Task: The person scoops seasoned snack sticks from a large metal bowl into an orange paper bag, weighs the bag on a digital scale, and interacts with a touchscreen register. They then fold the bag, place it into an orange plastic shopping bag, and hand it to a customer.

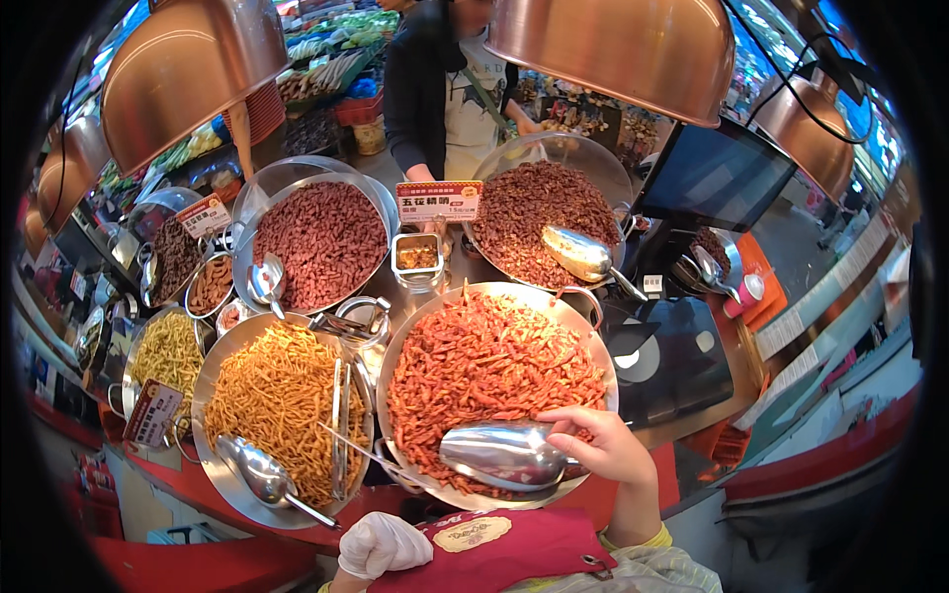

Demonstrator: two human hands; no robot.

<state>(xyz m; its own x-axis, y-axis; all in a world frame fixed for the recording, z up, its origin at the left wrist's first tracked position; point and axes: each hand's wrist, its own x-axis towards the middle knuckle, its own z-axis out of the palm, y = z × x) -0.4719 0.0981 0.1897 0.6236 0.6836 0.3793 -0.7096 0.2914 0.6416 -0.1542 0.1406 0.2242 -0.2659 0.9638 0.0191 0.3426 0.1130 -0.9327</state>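
Note:
My right hand [608,445], bare, is over the near right side of a wide metal pan [609,385] of reddish strips of food [497,356]. Its fingers are apart, with the fingertips at the back end of a shiny metal scoop [504,452] lying on the food; they are not wrapped around its handle. My left hand [385,546], in a white glove, is curled in front of my dark red apron [511,548], with nothing visible in it. Left of the reddish food, a second pan [256,511] holds golden strips [282,400], a metal scoop [256,471] and metal tongs [341,430].
Behind are pans of dark red pieces [319,244] and brown pieces [549,207], the latter with a scoop [577,253]. Copper lamp shades [615,59] hang low overhead. A screen [715,174] stands at right. Across the counter stands a person [422,96]. A thin stick [371,454] bridges the front pans.

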